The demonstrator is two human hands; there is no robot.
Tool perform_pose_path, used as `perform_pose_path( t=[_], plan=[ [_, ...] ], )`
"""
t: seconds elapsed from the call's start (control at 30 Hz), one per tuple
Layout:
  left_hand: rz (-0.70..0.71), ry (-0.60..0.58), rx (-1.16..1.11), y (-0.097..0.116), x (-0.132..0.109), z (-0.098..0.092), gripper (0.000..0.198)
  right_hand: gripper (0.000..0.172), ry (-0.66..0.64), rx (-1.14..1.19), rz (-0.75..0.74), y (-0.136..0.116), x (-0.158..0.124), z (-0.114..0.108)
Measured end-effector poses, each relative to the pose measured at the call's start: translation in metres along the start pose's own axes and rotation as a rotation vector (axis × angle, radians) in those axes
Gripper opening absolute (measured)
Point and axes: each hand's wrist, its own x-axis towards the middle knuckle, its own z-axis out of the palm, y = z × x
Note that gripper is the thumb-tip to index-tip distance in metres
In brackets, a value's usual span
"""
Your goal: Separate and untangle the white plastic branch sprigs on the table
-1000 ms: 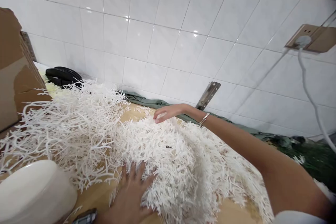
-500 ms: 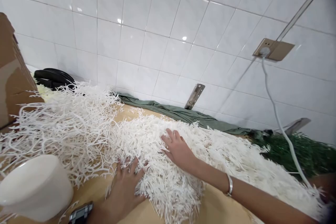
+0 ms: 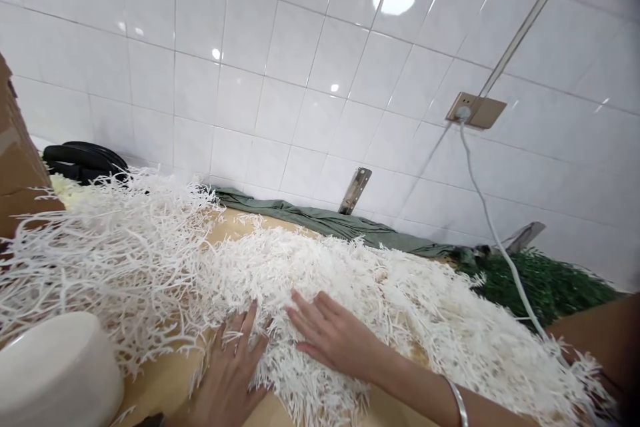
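A broad heap of white, thin-branched plastic-looking sprigs [image 3: 320, 260] covers the brown tabletop [image 3: 160, 380]. My left hand [image 3: 233, 360] lies spread at the near left edge of the heap, with a few white sprigs across its fingers. To its right, my right hand [image 3: 335, 333] rests on top of the heap, fingers stretched out and pointing left. Both hands touch the sprigs and grip nothing that I can see. Longer, thicker white branches [image 3: 110, 247] form a looser pile on the left.
A white round container [image 3: 60, 373] stands at the lower left. Behind it are a cardboard box [image 3: 23, 160] and a black coiled item [image 3: 87, 160]. Green cloth [image 3: 310, 217] runs along the tiled wall. A white cable [image 3: 487, 213] hangs near green foliage [image 3: 545, 283] at right.
My right hand has drawn back toward me over the heap. My left hand has shifted little, its fingers less spread. The view has turned slightly right and tilted up.
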Motion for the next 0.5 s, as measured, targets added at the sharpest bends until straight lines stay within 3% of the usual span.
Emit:
perform_pose_path(
  t=[0.1, 0.2, 0.33, 0.4, 0.5],
  plan=[
    [0.112, 0.117, 0.027, -0.003, 0.003, 0.004, 0.068, 0.031, 0.02, 0.032, -0.22, -0.003, 0.009, 0.015],
    [0.127, 0.148, -0.006, -0.004, 0.005, 0.005, 0.082, 0.034, 0.077, 0.106, -0.232, -0.005, 0.022, 0.025],
    [0.12, 0.03, 0.018, 0.002, 0.002, 0.002, 0.085, 0.05, -0.032, 0.467, -0.033, 0.026, 0.025, 0.034],
    [0.125, -0.056, 0.035, 0.006, 0.0, 0.0, 0.08, 0.052, -0.078, 0.523, 0.14, 0.06, 0.021, 0.047],
    [0.131, -0.136, 0.035, 0.009, -0.001, -0.001, 0.095, 0.065, -0.091, 0.491, 0.526, 0.12, 0.012, 0.087]
  ],
)
